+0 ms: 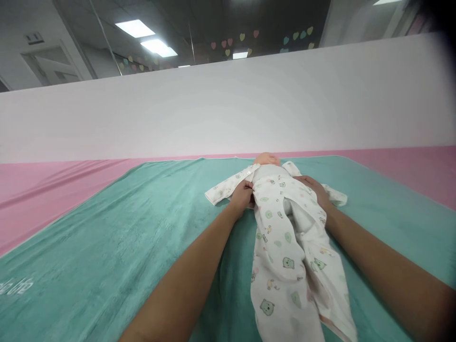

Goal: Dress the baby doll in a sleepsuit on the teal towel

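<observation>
A baby doll's bare head (267,159) lies at the far end of a teal towel (107,228), face up, with the body under a white romper (281,266) printed with small green bears. The romper's long legs stretch toward me and its sleeves spread sideways. My left hand (242,197) is closed on the romper's front edge, just below a row of white buttons. My right hand (313,190) lies across the opposite side of the chest, its fingers on the fabric. The doll's arms are hidden.
The towel lies on a wide pink surface (53,190), with a tall white panel (213,114) behind it. Pastel paper hearts (242,37) hang on a dark wall beyond, under ceiling lights. A white door (50,61) stands at the far left.
</observation>
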`<state>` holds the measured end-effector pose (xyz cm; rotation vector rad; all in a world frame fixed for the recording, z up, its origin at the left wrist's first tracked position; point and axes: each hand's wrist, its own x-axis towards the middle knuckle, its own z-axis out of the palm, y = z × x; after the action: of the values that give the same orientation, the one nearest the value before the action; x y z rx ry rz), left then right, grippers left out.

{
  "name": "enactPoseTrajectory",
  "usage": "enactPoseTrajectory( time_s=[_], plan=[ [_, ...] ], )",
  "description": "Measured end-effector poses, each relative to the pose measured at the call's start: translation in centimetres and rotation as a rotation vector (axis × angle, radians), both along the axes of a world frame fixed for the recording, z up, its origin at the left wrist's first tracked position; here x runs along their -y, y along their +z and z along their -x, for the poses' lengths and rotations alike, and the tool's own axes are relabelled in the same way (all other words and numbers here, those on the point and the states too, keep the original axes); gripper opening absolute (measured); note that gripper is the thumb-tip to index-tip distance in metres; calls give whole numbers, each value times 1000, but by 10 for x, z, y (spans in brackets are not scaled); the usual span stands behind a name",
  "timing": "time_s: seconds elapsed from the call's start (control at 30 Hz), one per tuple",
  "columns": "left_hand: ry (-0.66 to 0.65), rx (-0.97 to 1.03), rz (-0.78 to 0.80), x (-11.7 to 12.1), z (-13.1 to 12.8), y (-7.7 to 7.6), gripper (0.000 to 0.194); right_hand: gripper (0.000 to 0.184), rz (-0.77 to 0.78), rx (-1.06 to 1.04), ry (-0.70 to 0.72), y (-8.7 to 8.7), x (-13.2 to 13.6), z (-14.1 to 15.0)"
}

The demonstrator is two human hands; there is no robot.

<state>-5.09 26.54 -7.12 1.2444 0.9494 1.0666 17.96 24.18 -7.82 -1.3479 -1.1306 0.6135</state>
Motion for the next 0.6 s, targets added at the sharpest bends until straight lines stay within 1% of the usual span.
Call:
enactPoseTrajectory(
  time_s=[0.1, 0.2, 0.27, 0.33, 0.47, 0.6],
  plan=[
    [-19, 76, 19, -1, 2, 0, 14, 29, 42, -60, 18, 0, -3, -1],
    [-96, 161, 27, 0, 5, 0, 10, 31, 44, -74, 29, -1, -5, -3],
    [-160, 226, 31, 1, 7, 1, 12, 32, 42, -80, 39, -1, -6, -4],
    [-207, 274, 30, 3, 9, 2, 19, 32, 39, -85, 45, -2, -6, -4],
    [-264, 281, 0, 6, 13, 5, 28, 31, 62, -84, 32, -3, -6, -3],
    [-298, 233, -45, 6, 13, 3, 32, 32, 81, -51, 6, -2, -5, -2]
  ],
)
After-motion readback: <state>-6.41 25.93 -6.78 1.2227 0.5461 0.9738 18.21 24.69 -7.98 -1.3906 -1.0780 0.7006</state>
